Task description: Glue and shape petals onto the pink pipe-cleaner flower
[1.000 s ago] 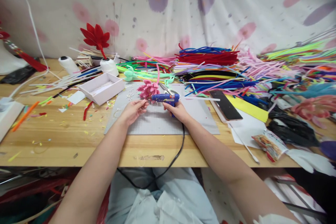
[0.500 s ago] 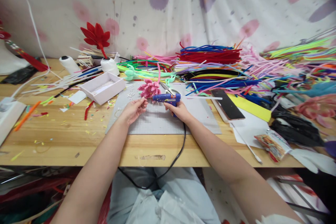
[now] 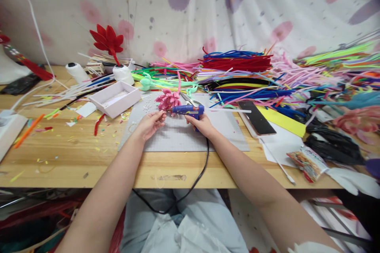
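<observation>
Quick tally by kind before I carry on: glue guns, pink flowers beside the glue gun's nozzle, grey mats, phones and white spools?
Glue gun: 1
Pink flower: 1
Grey mat: 1
Phone: 1
White spools: 2
Total: 6

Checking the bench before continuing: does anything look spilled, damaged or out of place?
Small white bits lie loose on the gray mat, outside the pale box, possibly spilled. Scraps litter the table, which has a worn patch near its front edge.
</observation>
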The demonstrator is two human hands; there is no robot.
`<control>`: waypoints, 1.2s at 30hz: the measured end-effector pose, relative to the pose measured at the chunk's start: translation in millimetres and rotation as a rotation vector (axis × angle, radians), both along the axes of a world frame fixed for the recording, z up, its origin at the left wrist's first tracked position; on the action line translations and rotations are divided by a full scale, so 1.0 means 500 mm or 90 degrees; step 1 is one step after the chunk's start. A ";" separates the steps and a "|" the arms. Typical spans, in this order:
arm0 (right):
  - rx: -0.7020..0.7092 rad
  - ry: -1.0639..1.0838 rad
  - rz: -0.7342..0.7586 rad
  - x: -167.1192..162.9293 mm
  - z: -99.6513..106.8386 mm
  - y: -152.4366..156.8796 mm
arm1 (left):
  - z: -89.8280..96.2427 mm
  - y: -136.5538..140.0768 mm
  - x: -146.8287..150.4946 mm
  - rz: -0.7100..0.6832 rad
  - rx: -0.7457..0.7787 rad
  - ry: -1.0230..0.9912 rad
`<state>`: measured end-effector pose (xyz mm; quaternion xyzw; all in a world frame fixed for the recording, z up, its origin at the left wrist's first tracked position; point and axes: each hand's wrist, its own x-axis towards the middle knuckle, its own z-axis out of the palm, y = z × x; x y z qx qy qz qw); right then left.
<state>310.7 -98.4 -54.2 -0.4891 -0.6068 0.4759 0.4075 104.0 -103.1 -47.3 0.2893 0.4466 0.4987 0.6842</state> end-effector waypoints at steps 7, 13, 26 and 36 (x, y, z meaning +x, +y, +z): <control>0.008 -0.005 0.004 0.000 0.000 0.000 | 0.002 0.000 0.001 0.000 0.001 0.001; 0.003 -0.004 0.001 0.001 0.001 -0.001 | 0.006 0.000 0.000 0.014 -0.015 -0.014; 0.032 -0.010 0.008 -0.012 -0.002 0.000 | 0.033 -0.001 -0.006 0.039 -0.196 -0.292; 0.025 -0.005 0.006 -0.012 -0.004 0.000 | 0.028 0.000 -0.003 0.039 -0.173 -0.265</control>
